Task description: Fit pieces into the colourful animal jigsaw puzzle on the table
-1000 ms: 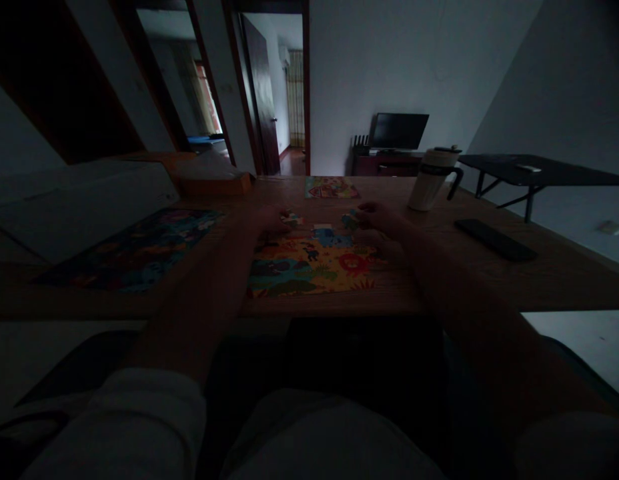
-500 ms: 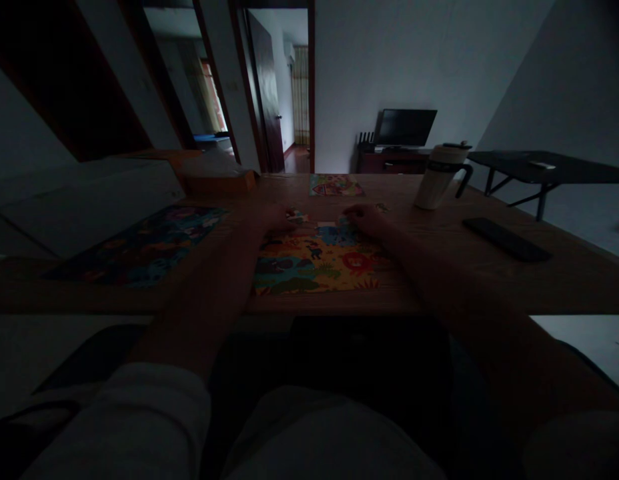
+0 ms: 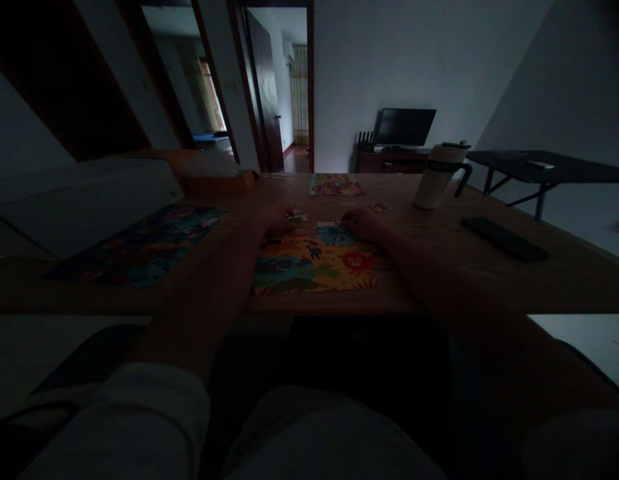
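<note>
A colourful jigsaw puzzle (image 3: pixel 314 263) with cartoon animals, among them a red lion and a blue elephant, lies near the table's front edge. My left hand (image 3: pixel 279 220) rests at its upper left, fingers curled round a puzzle piece (image 3: pixel 298 217) whose light patch shows past the fingertips. At the upper right edge, beside the elephant, my right hand (image 3: pixel 363 223) is closed with its fingertips pressed down on a small piece, mostly hidden by the fingers. Behind that hand a loose piece (image 3: pixel 378 207) lies on the wood. The scene is dim.
To the left lies a dark blue picture puzzle (image 3: pixel 144 247). A smaller picture board (image 3: pixel 336 185) is at the table's far edge. On the right stand a beige jug with a black handle (image 3: pixel 437 177) and a dark flat case (image 3: pixel 504 238). An orange box (image 3: pixel 219 181) sits back left.
My right hand has shifted slightly left and down against the puzzle's upper edge, and the loose piece behind it shows more. My left hand has barely moved.
</note>
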The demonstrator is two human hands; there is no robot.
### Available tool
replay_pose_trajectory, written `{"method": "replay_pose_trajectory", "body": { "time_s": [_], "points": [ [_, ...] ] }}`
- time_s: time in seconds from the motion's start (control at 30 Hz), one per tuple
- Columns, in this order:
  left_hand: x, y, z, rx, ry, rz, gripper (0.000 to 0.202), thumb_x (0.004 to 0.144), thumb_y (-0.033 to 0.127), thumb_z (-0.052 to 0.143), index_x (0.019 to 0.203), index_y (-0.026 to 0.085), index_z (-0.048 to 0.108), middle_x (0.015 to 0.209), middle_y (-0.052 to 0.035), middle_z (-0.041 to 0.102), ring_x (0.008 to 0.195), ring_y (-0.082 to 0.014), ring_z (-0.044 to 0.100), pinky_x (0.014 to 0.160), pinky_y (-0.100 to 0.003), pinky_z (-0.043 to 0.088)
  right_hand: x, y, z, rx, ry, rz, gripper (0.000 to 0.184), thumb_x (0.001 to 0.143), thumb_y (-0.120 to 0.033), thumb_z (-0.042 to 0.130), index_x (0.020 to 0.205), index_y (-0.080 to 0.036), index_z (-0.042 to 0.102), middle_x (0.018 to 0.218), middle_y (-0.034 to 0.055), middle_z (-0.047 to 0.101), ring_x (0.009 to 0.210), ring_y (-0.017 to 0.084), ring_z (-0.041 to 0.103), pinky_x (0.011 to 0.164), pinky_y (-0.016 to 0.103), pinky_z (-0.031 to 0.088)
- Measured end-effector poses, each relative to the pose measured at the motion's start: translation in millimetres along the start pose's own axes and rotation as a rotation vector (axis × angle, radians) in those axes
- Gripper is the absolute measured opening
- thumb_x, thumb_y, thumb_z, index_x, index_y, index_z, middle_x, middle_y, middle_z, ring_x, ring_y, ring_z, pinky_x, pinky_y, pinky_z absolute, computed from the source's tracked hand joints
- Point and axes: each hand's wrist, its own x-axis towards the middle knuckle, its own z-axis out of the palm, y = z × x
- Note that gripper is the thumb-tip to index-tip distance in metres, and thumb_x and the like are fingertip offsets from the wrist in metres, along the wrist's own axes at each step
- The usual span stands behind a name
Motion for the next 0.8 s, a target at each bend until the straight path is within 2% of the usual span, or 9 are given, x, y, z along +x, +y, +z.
{"method": "replay_pose_trajectory", "body": {
  "time_s": [0.17,0.3,0.43,0.63,0.7,0.8],
  "points": [
    [2,0,2.1,-0.007,0.021,-0.026,0.066,0.087,0.048,0.074,0.148,0.025,0.061,0.138,-0.0128,0.069,0.117,-0.0331,0.066,0.1,-0.039,0.051,0,-6,2,-0.032,0.007,0.003,0.025,0.102,-0.028,0.061,0.115,-0.016,0.078,0.116,0.0121,0.077,0.104,0.023,0.071,0.092,0.029,0.051],
    [-3,4,-1.2,0.011,0.012,-0.02,0.061,0.09,0.047,0.072,0.146,0.024,0.063,0.139,-0.0115,0.068,0.116,-0.0305,0.066,0.097,-0.036,0.052,0,-6,1,-0.063,-0.021,-0.021,0.028,0.103,-0.029,0.058,0.118,-0.017,0.079,0.118,0.0119,0.076,0.106,0.023,0.07,0.095,0.029,0.05],
    [-10,9,-5.5,0.024,-0.001,-0.024,0.056,0.092,0.045,0.071,0.143,0.023,0.065,0.13,-0.0116,0.072,0.108,-0.0288,0.068,0.095,-0.036,0.052,-2,-2,-3,-0.008,-0.065,-0.067,0.031,0.101,-0.026,0.059,0.122,-0.016,0.079,0.122,0.011,0.076,0.108,0.022,0.071,0.097,0.028,0.051],
    [-12,11,-6.2,0.041,0.023,-0.008,0.054,0.091,0.043,0.071,0.142,0.024,0.066,0.133,-0.0113,0.071,0.113,-0.0287,0.067,0.093,-0.032,0.051,-2,-1,-4,0.016,-0.075,-0.116,0.03,0.101,-0.027,0.06,0.122,-0.019,0.08,0.126,0.0113,0.075,0.114,0.024,0.07,0.105,0.034,0.049],
    [-12,11,-5.4,0.034,0.036,-0.015,0.057,0.091,0.044,0.072,0.144,0.024,0.064,0.134,-0.0117,0.071,0.113,-0.0294,0.067,0.094,-0.034,0.051,-2,-2,-4,0.033,-0.075,-0.095,0.029,0.101,-0.026,0.061,0.121,-0.02,0.08,0.127,0.0107,0.074,0.117,0.025,0.069,0.107,0.034,0.049],
    [-11,10,-3.6,0.007,0.057,-0.032,0.06,0.089,0.042,0.074,0.146,0.023,0.063,0.134,-0.012,0.071,0.112,-0.0295,0.068,0.095,-0.035,0.051,-4,1,-8,0.127,-0.02,0.018,0.028,0.102,-0.026,0.06,0.12,-0.019,0.08,0.126,0.0111,0.075,0.115,0.025,0.071,0.105,0.033,0.05]
  ]
}}
